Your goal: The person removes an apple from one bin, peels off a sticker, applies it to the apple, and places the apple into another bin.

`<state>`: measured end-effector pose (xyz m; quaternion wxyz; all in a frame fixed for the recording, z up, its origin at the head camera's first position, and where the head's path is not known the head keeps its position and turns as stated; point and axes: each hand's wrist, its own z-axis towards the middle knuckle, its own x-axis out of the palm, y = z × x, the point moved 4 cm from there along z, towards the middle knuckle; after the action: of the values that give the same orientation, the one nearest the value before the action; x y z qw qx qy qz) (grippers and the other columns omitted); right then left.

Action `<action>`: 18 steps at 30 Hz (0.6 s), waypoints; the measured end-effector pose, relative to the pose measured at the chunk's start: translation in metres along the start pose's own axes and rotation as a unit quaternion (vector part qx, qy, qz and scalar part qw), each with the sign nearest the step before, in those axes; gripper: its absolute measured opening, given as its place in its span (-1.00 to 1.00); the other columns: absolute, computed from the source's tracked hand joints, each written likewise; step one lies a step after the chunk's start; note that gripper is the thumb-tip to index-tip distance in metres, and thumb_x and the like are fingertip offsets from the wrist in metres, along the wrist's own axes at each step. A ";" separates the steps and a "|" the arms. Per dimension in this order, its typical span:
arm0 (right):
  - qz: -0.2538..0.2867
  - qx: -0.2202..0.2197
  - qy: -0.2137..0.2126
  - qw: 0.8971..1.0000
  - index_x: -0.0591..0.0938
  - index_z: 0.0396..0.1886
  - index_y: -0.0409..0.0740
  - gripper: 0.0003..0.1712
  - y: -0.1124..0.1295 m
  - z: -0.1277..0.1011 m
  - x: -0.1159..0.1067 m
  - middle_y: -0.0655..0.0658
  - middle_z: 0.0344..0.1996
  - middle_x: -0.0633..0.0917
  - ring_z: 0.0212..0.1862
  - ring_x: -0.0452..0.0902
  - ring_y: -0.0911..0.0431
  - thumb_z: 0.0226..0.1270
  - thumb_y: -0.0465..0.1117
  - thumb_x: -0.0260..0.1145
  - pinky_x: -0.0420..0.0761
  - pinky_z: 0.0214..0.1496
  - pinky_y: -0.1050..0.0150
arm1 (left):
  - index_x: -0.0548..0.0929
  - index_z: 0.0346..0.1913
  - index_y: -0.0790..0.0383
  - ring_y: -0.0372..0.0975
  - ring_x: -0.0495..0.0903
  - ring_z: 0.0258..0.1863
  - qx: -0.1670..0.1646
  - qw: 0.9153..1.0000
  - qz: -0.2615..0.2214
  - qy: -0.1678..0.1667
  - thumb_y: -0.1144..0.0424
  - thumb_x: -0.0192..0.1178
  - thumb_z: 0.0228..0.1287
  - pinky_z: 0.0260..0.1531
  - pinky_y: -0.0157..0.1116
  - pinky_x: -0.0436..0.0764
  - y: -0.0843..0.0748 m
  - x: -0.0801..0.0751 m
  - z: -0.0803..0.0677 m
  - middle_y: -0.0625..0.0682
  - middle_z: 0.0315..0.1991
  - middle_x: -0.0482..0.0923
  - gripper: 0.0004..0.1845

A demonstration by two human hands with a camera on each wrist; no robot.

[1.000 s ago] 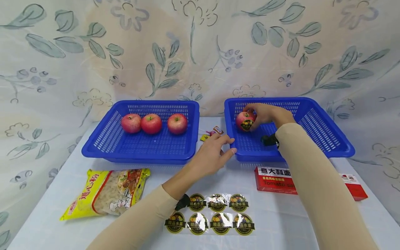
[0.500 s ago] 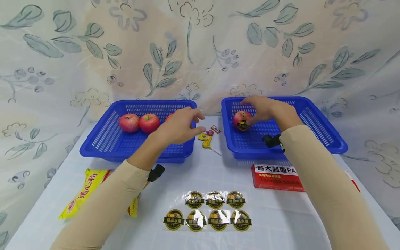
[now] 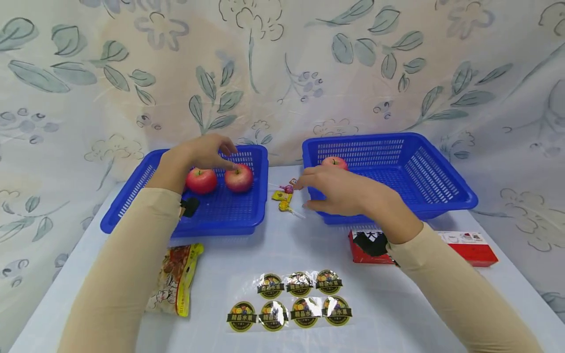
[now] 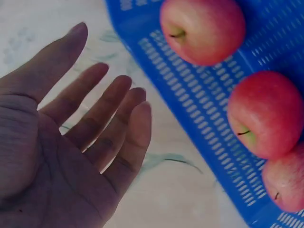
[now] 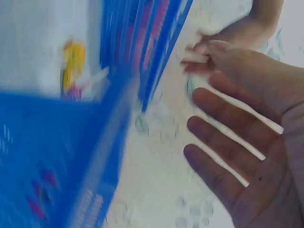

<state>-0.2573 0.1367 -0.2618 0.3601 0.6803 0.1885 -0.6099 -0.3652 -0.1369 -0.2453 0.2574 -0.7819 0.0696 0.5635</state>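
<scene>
My left hand (image 3: 198, 153) hovers over the left blue basket (image 3: 261, 196), its fingers loosely extended and holding nothing. Under and beside it lie red apples (image 3: 239, 178); the left wrist view shows three, one (image 4: 287, 183) being hidden by the arm in the head view. In that wrist view the fingers stay apart from the fruit. My right hand (image 3: 346, 191) is above the left front part of the right blue basket (image 3: 423, 169), fingers spread and bare. Behind it an apple (image 3: 335, 163) sits in that basket, its lower part covered by the hand.
Between the baskets lie small candies and a yellow lollipop (image 3: 284, 206). A clear sheet of round black-and-gold stickers (image 3: 304, 312) lies in front. A yellow food bag (image 3: 169, 284) is partly behind the left arm; a red-and-white pasta box (image 3: 472, 254) lies before the right basket.
My right hand has let go of the stickered apple and come out toward the basket's left front. My left hand has moved left, from between the baskets to over the left one.
</scene>
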 end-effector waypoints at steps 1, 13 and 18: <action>0.007 -0.020 -0.005 1.000 0.65 0.27 -0.03 -0.52 0.007 0.001 0.005 -0.04 0.24 0.64 0.34 0.50 0.00 0.40 -0.09 0.44 0.48 0.41 0.03 | 0.48 0.34 0.39 0.22 0.42 0.37 0.000 1.000 -0.004 0.005 0.13 0.34 0.36 0.38 0.18 0.36 0.003 0.001 0.002 0.38 0.30 0.51 -0.39; 0.060 -0.137 0.013 0.989 0.46 0.49 -0.05 -0.41 0.040 0.016 0.071 0.00 0.54 0.35 0.55 0.24 0.08 0.53 -0.12 0.30 0.39 0.49 0.15 | 0.27 0.56 0.19 0.26 0.42 0.38 -0.093 0.988 -0.067 0.105 0.03 0.39 0.34 0.37 0.18 0.39 0.038 0.033 0.024 0.33 0.53 0.22 -0.17; 0.066 -0.152 -0.006 0.986 0.48 0.47 -0.11 -0.42 0.040 0.016 0.076 -0.01 0.54 0.37 0.54 0.27 0.09 0.53 -0.14 0.30 0.42 0.46 0.19 | 0.27 0.53 0.10 0.20 0.58 0.23 -0.133 0.983 -0.051 0.112 -0.02 0.39 0.31 0.30 0.22 0.44 0.032 0.039 0.034 0.28 0.45 0.31 -0.18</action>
<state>-0.2262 0.0847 -0.3246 0.4998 0.6249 0.2319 -0.5531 -0.3931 -0.1409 -0.2993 0.1706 -0.8699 -0.0177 0.4624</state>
